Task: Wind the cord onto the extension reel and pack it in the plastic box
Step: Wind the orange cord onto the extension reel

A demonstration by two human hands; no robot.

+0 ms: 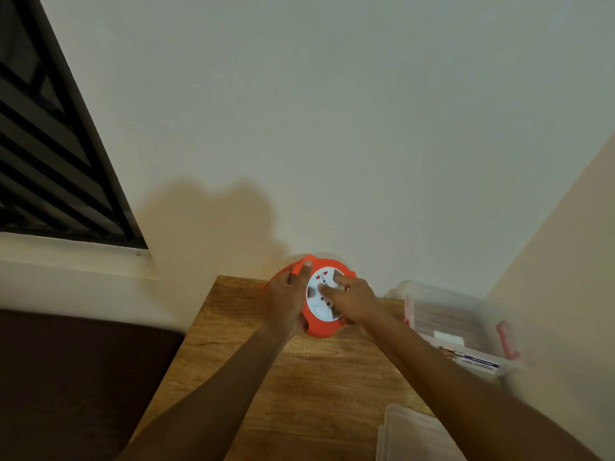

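A round orange extension reel (321, 327) with a white socket face (324, 309) is held tilted up above the far end of the wooden table (299, 377). My left hand (288, 301) grips its left rim, thumb on the orange edge. My right hand (352, 299) lies on the white face with fingers pressed into it. No loose cord shows. The clear plastic box (466, 324), with red clips, stands open to the right of the reel.
The box's clear lid (409, 434) lies at the table's near right corner. A plain wall rises right behind the table, and another wall closes the right side. A dark barred window is at upper left, a dark surface at lower left.
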